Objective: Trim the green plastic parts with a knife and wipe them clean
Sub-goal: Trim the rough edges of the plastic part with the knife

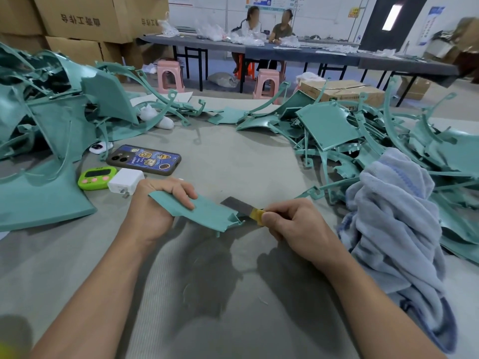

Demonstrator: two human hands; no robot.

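Note:
My left hand [158,203] grips a flat green plastic part [207,212] by its left end, holding it just above the grey table [233,164]. My right hand [293,224] pinches a knife [241,206] by its yellow handle. The grey blade lies against the part's right edge, beside a small raised tab. A crumpled light-blue cloth [394,229] lies to the right of my right hand, partly over other green parts.
Heaps of green plastic parts fill the table's left side [51,120] and right side [363,133]. A phone [145,159], a green timer [94,178] and a white charger [125,181] lie near my left hand. Two people sit at a far table.

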